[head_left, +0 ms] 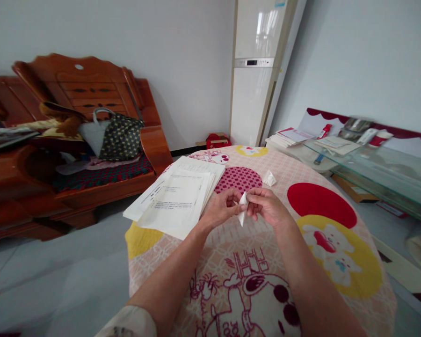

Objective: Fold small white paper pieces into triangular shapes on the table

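Observation:
A small piece of folded white paper (243,216) is pinched between my two hands above the round table. My left hand (222,208) grips it from the left with thumb and fingers. From the right, my right hand (268,206) has its fingers closed on the same paper near the upper part. The piece stands narrow and upright, pointed at top and bottom. Just beyond my right hand lies another folded white paper piece (269,178) on the tablecloth. Left of my hands is a stack of printed sheets (177,199).
A patterned tablecloth (238,257) covers the round table. At the right stands a glass shelf (382,168) with papers, a cup and a red-capped bottle. A carved wooden sofa (91,89) holding bags is on the left. A tall white air conditioner (250,98) fills the corner.

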{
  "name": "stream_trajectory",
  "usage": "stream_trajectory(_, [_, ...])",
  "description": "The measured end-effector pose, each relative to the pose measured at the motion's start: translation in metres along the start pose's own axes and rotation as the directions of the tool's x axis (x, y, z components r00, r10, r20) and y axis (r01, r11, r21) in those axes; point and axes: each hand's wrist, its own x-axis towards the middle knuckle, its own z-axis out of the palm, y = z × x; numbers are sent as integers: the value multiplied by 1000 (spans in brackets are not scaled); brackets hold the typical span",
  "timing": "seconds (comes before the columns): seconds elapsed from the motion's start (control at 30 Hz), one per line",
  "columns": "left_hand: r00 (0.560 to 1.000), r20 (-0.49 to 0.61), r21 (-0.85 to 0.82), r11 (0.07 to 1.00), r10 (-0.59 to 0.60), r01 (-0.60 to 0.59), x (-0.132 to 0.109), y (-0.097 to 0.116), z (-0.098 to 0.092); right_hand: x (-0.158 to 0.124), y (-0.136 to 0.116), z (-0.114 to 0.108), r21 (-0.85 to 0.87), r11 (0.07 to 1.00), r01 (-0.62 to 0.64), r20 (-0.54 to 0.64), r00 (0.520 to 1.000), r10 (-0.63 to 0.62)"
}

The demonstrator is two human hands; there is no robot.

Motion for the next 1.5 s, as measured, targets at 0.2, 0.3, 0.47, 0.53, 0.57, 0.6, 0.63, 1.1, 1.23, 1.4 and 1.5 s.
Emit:
stream_trajectory(0.2, [999, -35, 1, 999, 33, -33, -1, 0, 6, -1, -1, 2, -12, 1000, 7, -8, 1000, -7])
stream_trajectory(0.3, [997, -49, 14, 998, 60, -60, -1, -2, 7, -1, -2, 3, 4, 1000, 13, -14, 1000, -13])
stream_trajectory(0.47, [990, -73, 92, 990, 118, -111, -2, -7, 9, -2, -2, 4, -10, 1000, 23, -35, 999, -24])
stream_trajectory(0.53, [987, -84, 139, 982, 139, -127, -3, -7, 10, -2, -2, 5, -19, 999, 30, -39, 999, -31])
stream_trajectory(0.57, [985, -91, 163, 978, 147, -131, -4, -6, 11, -2, -2, 5, -25, 999, 31, -38, 999, -32])
stream_trajectory(0.6, [983, -98, 184, 974, 153, -133, -4, -5, 11, -2, -2, 5, -32, 999, 32, -37, 999, -34])
stream_trajectory(0.63, [982, -104, 200, 971, 157, -134, -5, -5, 12, -2, -3, 6, -41, 999, 33, -38, 999, -35])
stream_trajectory(1.1, [967, -162, 403, 908, 196, -116, -8, 0, 16, -2, -11, 17, -370, 927, 61, -125, 986, -114])
stream_trajectory(1.23, [962, -178, 468, 878, 205, -101, -9, 3, 18, -2, -10, 14, -432, 900, 56, -137, 982, -127])
stream_trajectory(1.4, [961, -179, 497, 862, 212, -98, -9, 2, 18, -1, -7, 12, -441, 896, 53, -153, 979, -133])
stream_trajectory(1.5, [957, -177, 517, 849, 231, -109, -8, 0, 17, -1, -7, 12, -482, 874, 56, -173, 972, -158])
